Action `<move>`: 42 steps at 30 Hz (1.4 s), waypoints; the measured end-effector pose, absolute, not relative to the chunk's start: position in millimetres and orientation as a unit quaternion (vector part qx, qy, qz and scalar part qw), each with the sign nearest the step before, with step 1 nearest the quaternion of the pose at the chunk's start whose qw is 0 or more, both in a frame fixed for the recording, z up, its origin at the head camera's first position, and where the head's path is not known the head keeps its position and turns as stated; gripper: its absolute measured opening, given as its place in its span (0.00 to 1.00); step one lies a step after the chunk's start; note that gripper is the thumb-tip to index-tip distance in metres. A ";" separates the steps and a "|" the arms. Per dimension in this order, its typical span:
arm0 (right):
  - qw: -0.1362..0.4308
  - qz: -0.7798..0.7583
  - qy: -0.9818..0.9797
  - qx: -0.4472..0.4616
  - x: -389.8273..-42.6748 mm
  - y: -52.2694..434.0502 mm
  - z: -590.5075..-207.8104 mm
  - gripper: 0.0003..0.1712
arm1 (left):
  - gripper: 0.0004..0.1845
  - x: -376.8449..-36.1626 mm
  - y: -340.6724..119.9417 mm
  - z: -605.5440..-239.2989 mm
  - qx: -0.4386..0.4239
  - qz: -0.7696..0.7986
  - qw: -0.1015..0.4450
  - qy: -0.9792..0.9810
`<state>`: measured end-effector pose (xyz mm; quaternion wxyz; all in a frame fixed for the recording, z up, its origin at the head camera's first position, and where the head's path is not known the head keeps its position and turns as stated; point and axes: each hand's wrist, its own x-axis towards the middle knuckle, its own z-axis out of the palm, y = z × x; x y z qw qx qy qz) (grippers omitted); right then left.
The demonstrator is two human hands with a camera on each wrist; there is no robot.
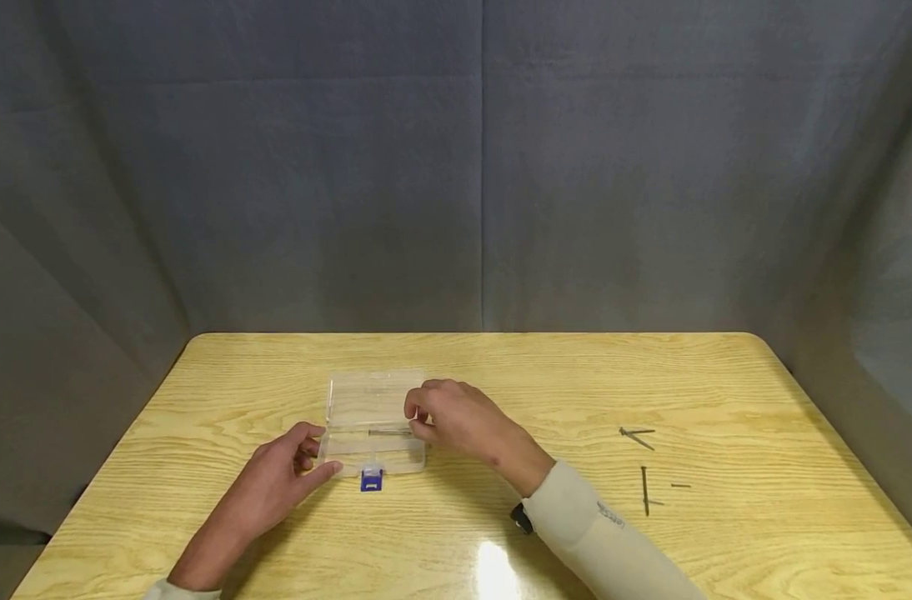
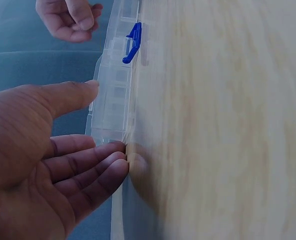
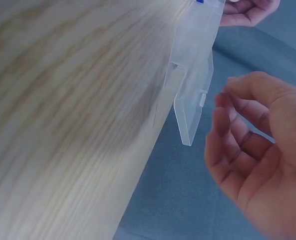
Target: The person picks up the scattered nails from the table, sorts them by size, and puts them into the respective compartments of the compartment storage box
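Surface: light wood-grain table point(image 1: 546, 375), rounded far corners, glare spot at near edge. Grey cloth backdrop point(image 1: 456, 167) on 3 sides. Clear plastic box point(image 1: 373, 421) w/ blue latch point(image 1: 371, 479) sits left of centre, lid open. Left hand point(image 1: 279, 479): fingers straight, spread, tips touching box's left end. Right hand point(image 1: 456, 417): over box's right side, fingers curled; whether it pinches anything, cannot tell. Dark nails point(image 1: 643, 467) lie scattered on table, well apart to right.

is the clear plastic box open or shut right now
Open. The clear plastic box has its lid raised behind the tray, standing away from it in the right wrist view, and the blue latch hangs unfastened.
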<state>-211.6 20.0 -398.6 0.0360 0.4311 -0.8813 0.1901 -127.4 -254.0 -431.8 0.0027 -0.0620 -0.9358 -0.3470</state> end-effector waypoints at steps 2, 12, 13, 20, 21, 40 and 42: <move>0.030 0.192 -0.883 0.427 -209.6 23.7 -397.6 0.03 | 0.25 -127.2 -254.0 -431.3 -0.063 -0.346 0.001 -0.936; 0.006 0.172 -0.892 0.417 -200.6 44.8 -393.4 0.02 | 0.24 -127.8 -254.8 -430.3 -0.063 -0.340 -0.004 -0.938; 0.007 0.172 -0.893 0.415 -199.9 46.8 -393.5 0.02 | 0.24 -128.1 -254.7 -430.3 -0.063 -0.341 -0.004 -0.938; -0.012 0.174 -0.902 0.394 -196.0 58.5 -394.9 0.02 | 0.24 -127.3 -254.1 -428.9 -0.067 -0.339 -0.006 -0.939; -0.014 0.173 -0.903 0.392 -195.5 60.1 -395.3 0.03 | 0.25 -126.9 -254.2 -428.7 -0.069 -0.339 -0.006 -0.938; -0.020 0.176 -0.914 0.365 -185.4 112.3 -398.3 0.01 | 0.25 -127.2 -256.0 -430.7 -0.069 -0.346 -0.011 -0.936; -0.022 0.174 -0.916 0.360 -184.0 120.5 -397.1 0.01 | 0.25 -127.6 -255.4 -430.8 -0.070 -0.345 -0.011 -0.936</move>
